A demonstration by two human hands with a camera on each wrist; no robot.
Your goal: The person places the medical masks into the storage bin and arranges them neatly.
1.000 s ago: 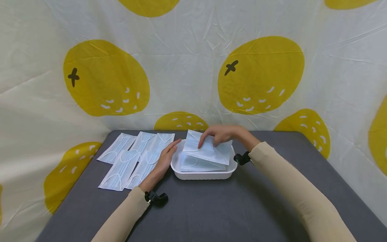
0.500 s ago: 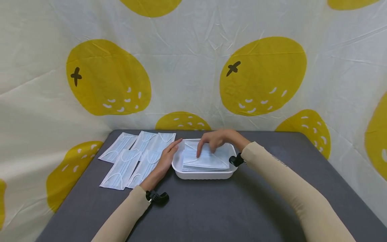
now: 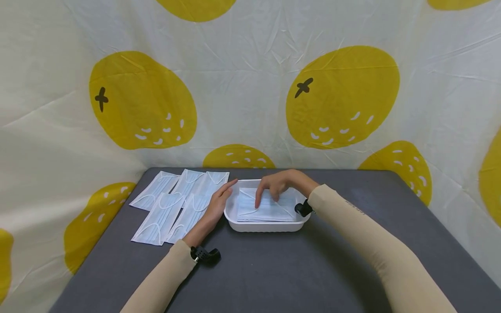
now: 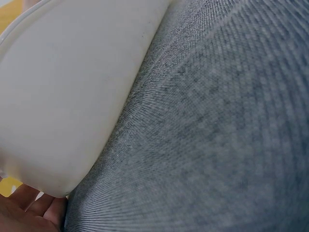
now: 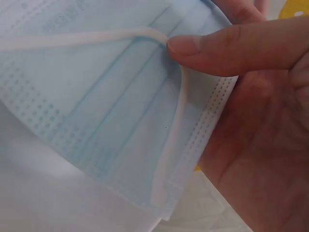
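A white plastic tray [image 3: 266, 227] holds a stack of light blue face masks. My right hand [image 3: 279, 182] reaches over it from the right. In the right wrist view, the thumb lies across the top face mask [image 5: 116, 92] beside its ear loop, with fingers behind the mask's edge, pinching it. My left hand [image 3: 214, 205] rests against the tray's left side, its fingers fairly straight. The left wrist view shows that hand's fingertips [image 4: 50, 208] at the corner of the tray wall [image 4: 72, 92]. The lower masks in the stack are mostly hidden.
Several face masks [image 3: 158, 217] lie spread and overlapping on the grey table [image 3: 266, 269], left of the left hand. A white curtain with yellow fruit prints [image 3: 242, 78] hangs behind the table's far edge.
My right hand has lowered a face mask, tilted above the tray a second ago, onto the stack inside it. The left hand stays at the tray's side.
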